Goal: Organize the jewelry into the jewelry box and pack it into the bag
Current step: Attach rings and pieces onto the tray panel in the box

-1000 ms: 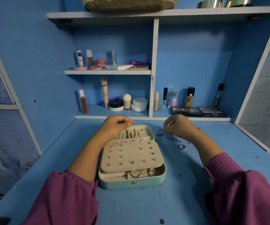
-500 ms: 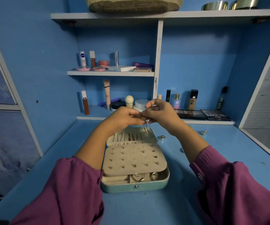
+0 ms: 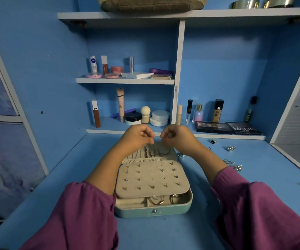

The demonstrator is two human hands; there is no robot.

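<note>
The mint-green jewelry box lies open in the middle of the blue table. Its beige stud panel carries several small earrings. Two rings sit in the front compartment. Above the back lid section, which has several necklaces in its slots, my left hand and my right hand hover close together with curled fingers. Each pinches one end of a thin chain that droops onto the lid section. Loose silver pieces lie on the table to the right.
A dark-stone ring and a spiky silver piece lie near the back right. Shelves behind hold cosmetics and two palettes. A beige woven bag-like thing sits on the top shelf. Purple sleeves cover both forearms.
My right hand left the loose jewelry on the right and met my left hand above the box. The hands have since moved a little apart, and the chain hangs between them.
</note>
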